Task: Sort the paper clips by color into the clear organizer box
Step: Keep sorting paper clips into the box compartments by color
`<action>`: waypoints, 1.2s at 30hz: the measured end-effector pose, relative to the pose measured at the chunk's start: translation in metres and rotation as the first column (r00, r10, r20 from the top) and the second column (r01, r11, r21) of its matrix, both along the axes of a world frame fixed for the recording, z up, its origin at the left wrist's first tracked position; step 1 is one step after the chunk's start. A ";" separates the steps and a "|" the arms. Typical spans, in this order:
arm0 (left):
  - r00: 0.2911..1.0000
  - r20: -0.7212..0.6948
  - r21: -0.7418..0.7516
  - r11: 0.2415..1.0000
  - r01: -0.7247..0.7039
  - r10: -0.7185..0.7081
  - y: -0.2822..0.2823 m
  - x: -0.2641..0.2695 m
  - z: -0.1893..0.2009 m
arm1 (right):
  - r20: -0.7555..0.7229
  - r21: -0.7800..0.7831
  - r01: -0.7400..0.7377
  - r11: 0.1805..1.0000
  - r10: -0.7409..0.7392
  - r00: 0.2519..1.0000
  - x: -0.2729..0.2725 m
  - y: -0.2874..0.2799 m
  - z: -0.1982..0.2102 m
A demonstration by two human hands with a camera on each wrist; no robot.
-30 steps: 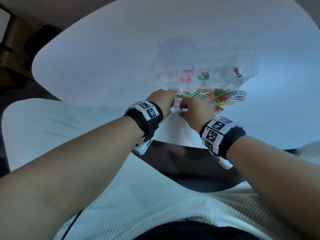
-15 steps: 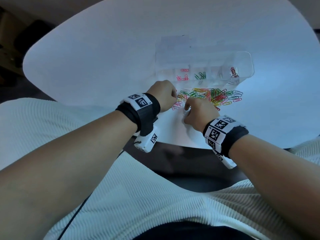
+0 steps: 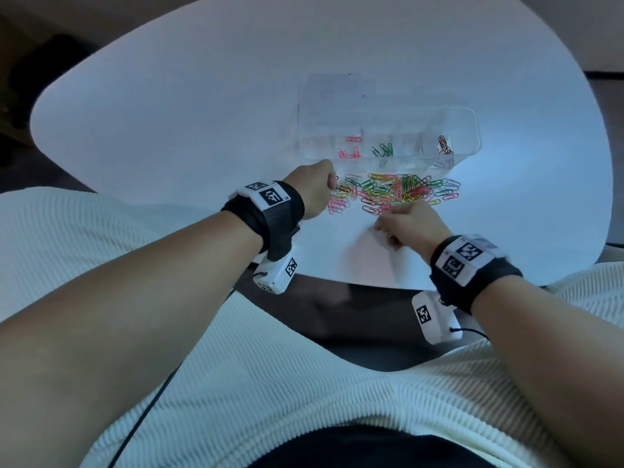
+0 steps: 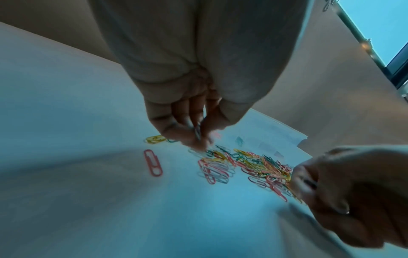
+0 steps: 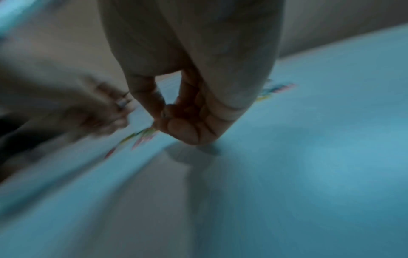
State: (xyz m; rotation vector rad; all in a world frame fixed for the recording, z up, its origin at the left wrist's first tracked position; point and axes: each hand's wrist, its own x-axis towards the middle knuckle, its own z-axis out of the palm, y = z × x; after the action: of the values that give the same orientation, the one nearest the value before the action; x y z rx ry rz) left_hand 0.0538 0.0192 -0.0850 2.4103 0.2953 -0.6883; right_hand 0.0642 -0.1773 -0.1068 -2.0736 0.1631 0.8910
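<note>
A heap of coloured paper clips (image 3: pixel 398 190) lies on the white table (image 3: pixel 169 130), just in front of the clear organizer box (image 3: pixel 388 130). The box holds pink clips (image 3: pixel 351 151), green clips (image 3: pixel 383 150) and dark red clips (image 3: pixel 445 146) in separate compartments. My left hand (image 3: pixel 315 194) is at the heap's left end; its fingertips pinch a greyish clip (image 4: pixel 197 134). My right hand (image 3: pixel 408 224) sits at the heap's near edge, fingers curled, thumb against forefinger (image 5: pixel 161 113). A thin dark clip (image 4: pixel 310 183) shows in that pinch.
A lone red clip (image 4: pixel 153 163) and a yellow one (image 4: pixel 155 139) lie apart to the left of the heap. The table's near edge (image 3: pixel 337 278) runs just behind both wrists, with my lap below. The right wrist view is blurred.
The hands have drawn apart. My right hand slid to the right along the heap's near edge, while the left stayed at the heap's left end.
</note>
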 end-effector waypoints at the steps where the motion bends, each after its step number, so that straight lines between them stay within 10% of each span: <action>1: 1.000 -0.013 0.005 1.000 0.002 -0.002 -0.001 -0.001 -0.002 | -0.082 0.123 0.184 0.975 -0.175 0.981 0.004 -0.003 0.001; 4: 0.995 -0.086 -0.011 0.999 0.043 -0.044 -0.002 -0.001 -0.008 | -0.221 0.299 0.497 0.815 -0.447 0.867 0.016 -0.007 0.002; 7: 0.993 -0.100 0.007 0.998 0.062 -0.061 0.001 -0.005 -0.014 | -0.218 0.357 0.510 0.783 -0.461 0.860 0.021 -0.005 0.002; 11: 0.999 0.018 0.095 0.994 0.047 -0.049 0.009 -0.008 -0.016 | -0.138 0.335 0.395 0.855 -0.370 0.919 0.020 0.009 0.006; 14: 0.996 0.048 0.154 0.986 0.065 -0.073 0.007 -0.004 -0.018 | 0.161 0.061 0.076 0.995 -0.085 0.983 0.020 0.022 0.003; 17: 0.993 0.046 0.200 0.975 0.097 -0.109 0.005 -0.001 -0.021 | 0.344 -0.246 -0.169 0.954 0.249 0.905 0.014 0.035 -0.003; 27: 0.995 0.073 0.162 0.985 0.058 -0.071 0.007 -0.004 -0.021 | 0.469 -0.414 -0.313 0.855 0.494 0.732 0.010 0.059 -0.020; 36: 0.998 0.054 0.072 0.997 0.014 -0.017 0.009 0.003 -0.018 | 0.391 -0.443 -0.305 0.843 0.488 0.780 0.019 0.055 -0.019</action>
State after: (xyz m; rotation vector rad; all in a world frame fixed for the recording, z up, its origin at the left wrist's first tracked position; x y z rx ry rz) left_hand 0.0564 0.0287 -0.1028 2.4971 0.2832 -0.6269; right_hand 0.0832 -0.1225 -0.1262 -2.6753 -0.4524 0.5628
